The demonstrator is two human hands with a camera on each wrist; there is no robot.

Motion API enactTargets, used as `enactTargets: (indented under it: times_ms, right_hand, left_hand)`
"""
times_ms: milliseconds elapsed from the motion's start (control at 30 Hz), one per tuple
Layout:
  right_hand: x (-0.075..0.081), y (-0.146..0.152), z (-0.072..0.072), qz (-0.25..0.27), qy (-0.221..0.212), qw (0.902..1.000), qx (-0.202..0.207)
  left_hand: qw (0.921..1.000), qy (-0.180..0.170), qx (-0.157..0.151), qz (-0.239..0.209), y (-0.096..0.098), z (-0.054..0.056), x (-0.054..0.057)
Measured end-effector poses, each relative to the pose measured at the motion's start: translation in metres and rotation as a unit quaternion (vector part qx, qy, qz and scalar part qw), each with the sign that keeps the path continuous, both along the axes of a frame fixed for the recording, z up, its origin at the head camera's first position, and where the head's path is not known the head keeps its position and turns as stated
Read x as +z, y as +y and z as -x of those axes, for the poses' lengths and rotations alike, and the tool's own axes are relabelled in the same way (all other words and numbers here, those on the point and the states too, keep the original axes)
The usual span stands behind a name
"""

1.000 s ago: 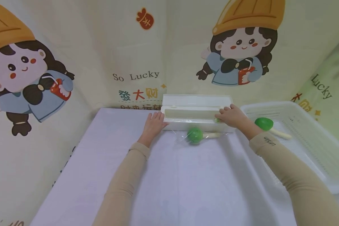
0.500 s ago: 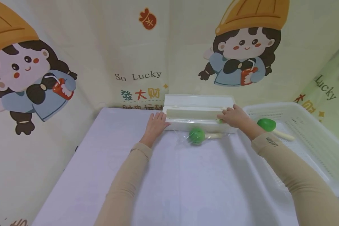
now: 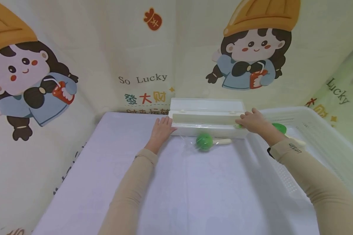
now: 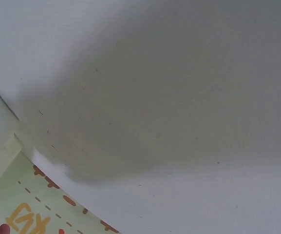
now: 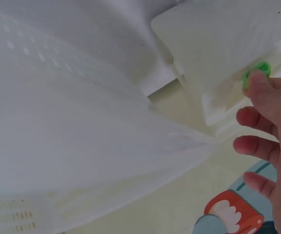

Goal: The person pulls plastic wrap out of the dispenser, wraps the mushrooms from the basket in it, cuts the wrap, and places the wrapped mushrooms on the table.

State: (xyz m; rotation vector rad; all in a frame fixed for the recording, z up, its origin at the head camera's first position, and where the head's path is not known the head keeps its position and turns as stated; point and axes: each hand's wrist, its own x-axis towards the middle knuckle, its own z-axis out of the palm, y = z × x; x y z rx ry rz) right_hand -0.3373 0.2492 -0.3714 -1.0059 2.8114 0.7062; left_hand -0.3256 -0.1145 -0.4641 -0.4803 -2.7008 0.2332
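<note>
I have a long white box (image 3: 223, 132) at the far side of the tabletop (image 3: 217, 186), its length running left to right and its lid (image 3: 207, 105) raised on the far side. This leaves the near edge accessible to both hands.

Right hand (image 5: 279, 109): thumb and index finger pinch a small green slider (image 5: 263, 66) at the box's right end; the remaining fingers stand clear of it. I judge a fingertip pinch adequate for so small a part.

Left hand (image 3: 160, 131): fingers extended, grasping nothing, set at the box's left end. I read this as a brace against sideways drag. Applied pressure: cannot tell.

Clear film (image 3: 189, 143) shows about a green round-headed piece (image 3: 204, 141), which lies just beside the box on its near side, pale handle pointing right. This position probably keeps the film run short.

A white basket (image 3: 326, 155) stands at the right, holding a second green piece (image 3: 279, 128), partly hidden by the right arm. Stored there, it stays outside my working area.
</note>
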Motion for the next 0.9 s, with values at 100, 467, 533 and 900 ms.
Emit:
enactTargets:
  times_ms: [100,467,533,900]
  right_hand:
    - [0.0010,0.0011,-0.0007,0.002,-0.006,0.9999,-0.008]
    - [0.0014,-0.0013,0.0014,-0.014,-0.004,0.9993,-0.034]
    - [0.0018,-0.0017,0.0012,-0.015,-0.005,0.9992,-0.036]
    - [0.0031,-0.0045,0.0022,-0.013,-0.023,0.9976,-0.064]
  left_hand:
    - [1.0000,-0.001,-0.002,0.001,-0.0018,0.0006,-0.0006]
    - [1.0000,0.002,-0.002,0.003,-0.0032,0.0018,-0.0022]
    - [1.0000,0.003,0.000,0.007,-0.0030,0.0021,-0.0026]
    - [0.9994,0.034,-0.004,0.011,-0.0052,0.0011,-0.0042]
